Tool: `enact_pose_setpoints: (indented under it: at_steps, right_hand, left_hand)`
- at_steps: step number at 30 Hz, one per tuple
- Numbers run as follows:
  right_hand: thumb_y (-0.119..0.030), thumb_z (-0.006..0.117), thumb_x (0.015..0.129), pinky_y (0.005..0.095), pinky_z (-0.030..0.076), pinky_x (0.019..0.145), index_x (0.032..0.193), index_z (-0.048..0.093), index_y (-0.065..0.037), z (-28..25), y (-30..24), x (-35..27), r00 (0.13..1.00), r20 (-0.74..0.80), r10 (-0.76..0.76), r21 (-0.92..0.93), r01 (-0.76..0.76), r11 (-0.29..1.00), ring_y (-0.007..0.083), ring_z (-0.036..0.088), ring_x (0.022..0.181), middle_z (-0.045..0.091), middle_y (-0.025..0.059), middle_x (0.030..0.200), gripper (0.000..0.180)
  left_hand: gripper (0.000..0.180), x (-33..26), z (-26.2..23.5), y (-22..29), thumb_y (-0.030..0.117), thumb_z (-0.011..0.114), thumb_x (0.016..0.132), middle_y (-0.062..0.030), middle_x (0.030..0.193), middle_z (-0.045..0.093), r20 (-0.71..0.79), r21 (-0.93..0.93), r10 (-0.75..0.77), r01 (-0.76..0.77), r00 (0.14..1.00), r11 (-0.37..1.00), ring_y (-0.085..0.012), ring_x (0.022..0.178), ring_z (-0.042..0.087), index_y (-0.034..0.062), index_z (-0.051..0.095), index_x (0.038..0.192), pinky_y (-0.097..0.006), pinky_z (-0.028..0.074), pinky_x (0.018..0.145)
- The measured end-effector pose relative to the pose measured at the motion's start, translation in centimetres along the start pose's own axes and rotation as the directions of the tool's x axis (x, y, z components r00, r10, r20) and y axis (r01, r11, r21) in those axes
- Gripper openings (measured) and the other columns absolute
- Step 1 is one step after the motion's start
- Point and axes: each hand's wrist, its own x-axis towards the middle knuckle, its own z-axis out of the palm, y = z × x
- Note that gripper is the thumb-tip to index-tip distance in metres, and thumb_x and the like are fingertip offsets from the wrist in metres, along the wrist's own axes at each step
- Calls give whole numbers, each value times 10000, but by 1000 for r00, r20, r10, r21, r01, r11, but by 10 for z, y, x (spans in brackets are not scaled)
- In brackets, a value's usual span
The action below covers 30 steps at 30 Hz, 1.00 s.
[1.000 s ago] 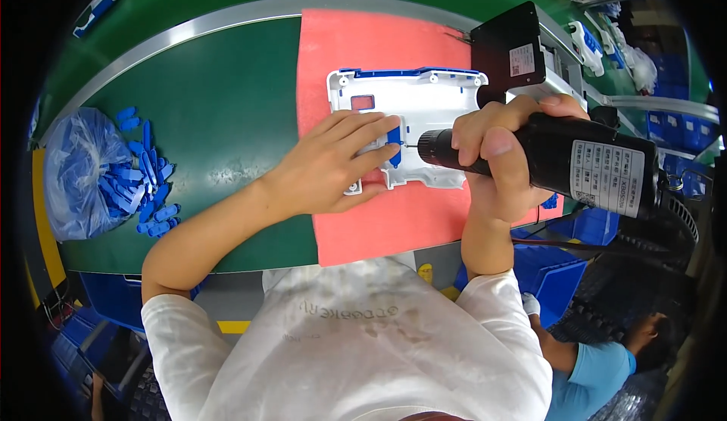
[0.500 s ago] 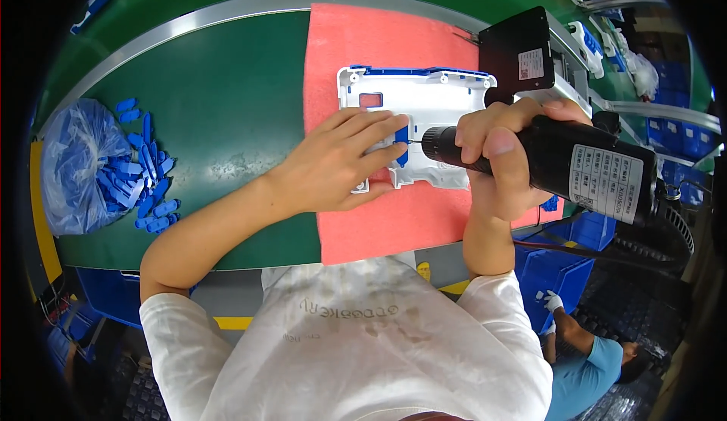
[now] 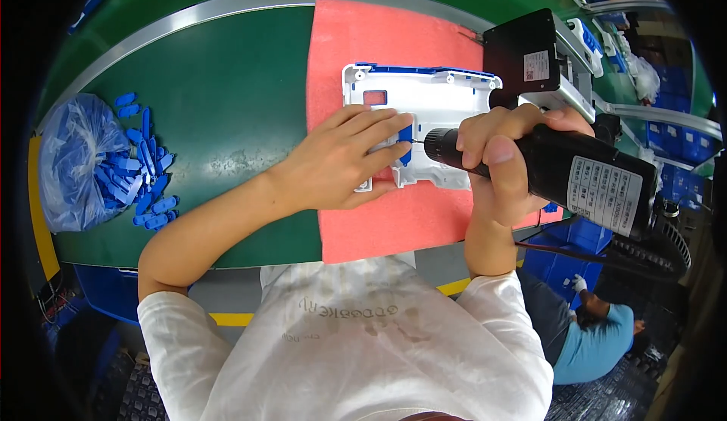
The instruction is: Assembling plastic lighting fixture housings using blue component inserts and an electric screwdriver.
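Observation:
On the pink mat [image 3: 363,228] lies a white plastic housing [image 3: 443,103] with its hollow inner side up and blue trim along its far edge. My left hand [image 3: 344,152] grips its left part, with the fingertips at a small blue plastic piece [image 3: 406,152] inside and the thumb by the near edge. In my right hand [image 3: 503,156] is a black electric screwdriver [image 3: 551,165], held level with its bit pointing left. The bit's tip meets the blue piece beside my fingertips; whether a screw is there I cannot make out.
A clear plastic bag [image 3: 79,163] and loose blue plastic pieces [image 3: 148,167] lie at the left of the green table [image 3: 227,80]. Behind my right hand stands a black box-shaped device [image 3: 519,57]. Blue bins [image 3: 556,269] sit below the table's right edge, near a crouching person [image 3: 598,341].
Both hands, the housing and the screwdriver keep nearly the same places, with only a slight shift of the whole view. The person at lower right has moved and shows more of the back.

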Motion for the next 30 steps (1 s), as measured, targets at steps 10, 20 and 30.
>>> enact_pose_setpoints:
  at_steps: [10,20,30]
  right_hand:
    - [83,626,791,305,511,653,1080,371,-32,-3,-5,-6,991,80,107,-24,-105,994,166,606,660,588,99,721,402]
    - [61,593,821,311,500,520,1203,352,-35,-18,-22,1,978,-201,-64,11,67,998,160,545,528,539,61,728,461]
    - [85,560,774,377,508,496,1150,418,17,-116,-69,35,822,-434,-369,-367,213,905,197,532,464,541,108,638,408]
  left_hand:
    - [480,-1,1,-1,244,753,721,-151,1386,489,13,-7,-13,13,1000,1000,-319,1199,520,40,632,1139,-450,421,982]
    - [528,1,-4,1,218,751,731,-170,1381,481,50,-4,-10,11,999,1000,-363,1221,496,60,595,1209,-466,413,994]
    - [497,8,-5,6,180,766,692,-180,1367,496,45,-6,-1,1,999,1000,-371,1230,499,57,621,1152,-479,406,998]
